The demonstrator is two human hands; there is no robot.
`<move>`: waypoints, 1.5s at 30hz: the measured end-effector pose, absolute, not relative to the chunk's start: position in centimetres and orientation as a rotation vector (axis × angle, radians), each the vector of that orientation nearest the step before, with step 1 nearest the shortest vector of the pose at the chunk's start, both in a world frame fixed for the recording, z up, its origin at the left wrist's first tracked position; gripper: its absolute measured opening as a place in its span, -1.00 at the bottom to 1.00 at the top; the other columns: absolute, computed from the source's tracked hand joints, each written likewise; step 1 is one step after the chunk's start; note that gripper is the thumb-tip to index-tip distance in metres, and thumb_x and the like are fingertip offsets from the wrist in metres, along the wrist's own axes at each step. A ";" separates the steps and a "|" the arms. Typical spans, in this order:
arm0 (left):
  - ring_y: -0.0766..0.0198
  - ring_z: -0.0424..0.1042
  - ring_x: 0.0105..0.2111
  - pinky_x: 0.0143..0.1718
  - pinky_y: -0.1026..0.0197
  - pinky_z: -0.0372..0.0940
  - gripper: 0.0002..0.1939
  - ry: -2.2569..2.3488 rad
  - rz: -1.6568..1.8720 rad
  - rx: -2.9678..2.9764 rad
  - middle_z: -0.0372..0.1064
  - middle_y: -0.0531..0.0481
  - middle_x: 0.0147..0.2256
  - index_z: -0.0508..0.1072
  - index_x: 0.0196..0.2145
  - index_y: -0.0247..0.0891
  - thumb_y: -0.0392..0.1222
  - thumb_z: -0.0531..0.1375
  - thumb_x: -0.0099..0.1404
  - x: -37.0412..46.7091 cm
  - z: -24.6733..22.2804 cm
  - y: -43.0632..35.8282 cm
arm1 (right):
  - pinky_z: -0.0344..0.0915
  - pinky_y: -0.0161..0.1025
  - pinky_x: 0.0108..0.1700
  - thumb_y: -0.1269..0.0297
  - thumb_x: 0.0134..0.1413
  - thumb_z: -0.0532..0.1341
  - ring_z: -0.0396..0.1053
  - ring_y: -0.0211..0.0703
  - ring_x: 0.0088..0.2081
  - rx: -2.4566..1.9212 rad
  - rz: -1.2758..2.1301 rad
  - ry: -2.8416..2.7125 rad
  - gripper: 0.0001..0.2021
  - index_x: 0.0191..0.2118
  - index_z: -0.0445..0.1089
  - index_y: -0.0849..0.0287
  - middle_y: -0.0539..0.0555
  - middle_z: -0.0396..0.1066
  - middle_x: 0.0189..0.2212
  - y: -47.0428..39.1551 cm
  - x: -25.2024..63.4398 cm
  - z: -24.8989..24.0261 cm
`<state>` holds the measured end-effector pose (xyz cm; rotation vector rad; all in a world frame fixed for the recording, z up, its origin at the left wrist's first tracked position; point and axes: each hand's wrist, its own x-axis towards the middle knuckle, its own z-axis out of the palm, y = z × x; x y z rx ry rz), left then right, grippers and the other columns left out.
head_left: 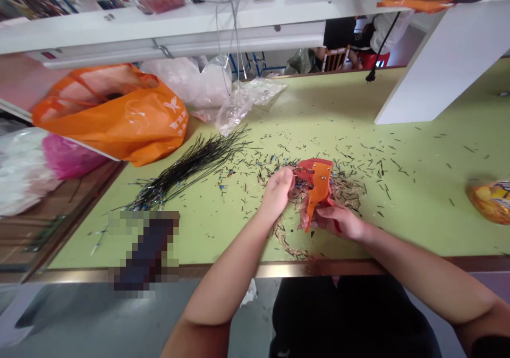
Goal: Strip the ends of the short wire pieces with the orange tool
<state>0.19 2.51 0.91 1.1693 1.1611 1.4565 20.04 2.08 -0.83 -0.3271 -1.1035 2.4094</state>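
Note:
My right hand (338,219) is wrapped round the handles of an orange and red wire stripper (321,182), held upright over the bench. At the left side of its jaws, my left hand (279,189) is closed in a pinch on a thin dark wire, most of which is hidden by the fingers and the tool. Beneath both hands lie short black wire offcuts (353,190) and a heap of fine copper-coloured strands (285,238). To the left, a long bundle of black wires (191,164) with blue and pale ends rests on the green bench top (223,236).
An orange bag (131,127) stands at the back left, beside clear plastic bags (235,103). A white upright panel (426,76) meets the bench at the back right. A yellow snack packet (492,201) lies at the right edge. A shelf (191,23) spans above. People sit beyond.

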 end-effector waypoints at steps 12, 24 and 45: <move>0.32 0.14 -0.53 -0.46 0.21 0.10 -0.45 1.337 1.558 1.496 0.11 0.12 -0.55 0.34 -0.42 -0.18 0.36 0.12 0.43 -0.5 2.1 2.0 | 0.40 -0.14 -0.10 0.06 0.17 0.35 0.49 -0.11 -0.23 -0.261 2.491 -1.060 -0.63 -0.05 0.35 0.18 0.12 0.49 -0.23 2.7 20.4 -0.1; 0.26 0.29 -0.44 -0.41 0.23 0.21 -0.47 1.305 1.548 1.525 0.35 0.03 -0.45 0.50 -0.31 -0.19 0.35 0.12 0.42 -0.1 2.2 1.9 | 0.41 -0.17 -0.15 0.06 0.19 0.36 0.50 -0.11 -0.25 -0.306 2.515 -1.111 -0.64 -0.05 0.38 0.18 0.07 0.46 -0.31 2.3 20.8 -0.1; 0.29 0.10 -0.53 -0.48 0.21 0.06 -0.50 1.236 1.532 1.453 0.15 0.10 -0.53 0.47 -0.31 -0.17 0.34 0.14 0.41 -0.3 1.7 2.1 | 0.39 -0.18 -0.25 -0.02 0.23 0.35 0.42 -0.15 -0.38 -0.390 2.437 -1.135 -0.65 -0.17 0.36 0.17 0.01 0.37 -0.43 2.1 20.5 -0.7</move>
